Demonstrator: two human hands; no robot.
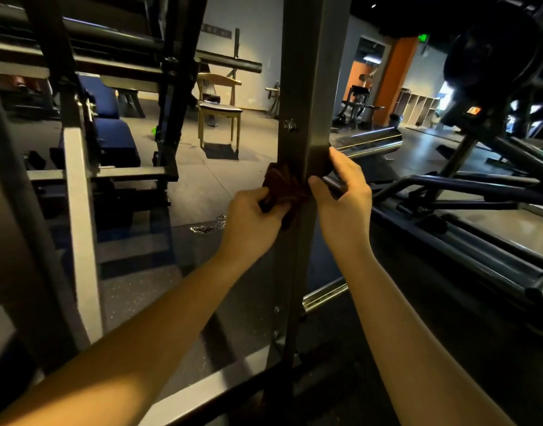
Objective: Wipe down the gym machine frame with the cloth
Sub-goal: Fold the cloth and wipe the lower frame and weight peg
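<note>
Left grip [252, 217] clutches cloth [280, 180] against frame [310, 87].

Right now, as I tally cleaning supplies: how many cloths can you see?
1. The cloth is bunched against the left side of the post, gripped by the left hand. Others may lie hidden from this view.
</note>
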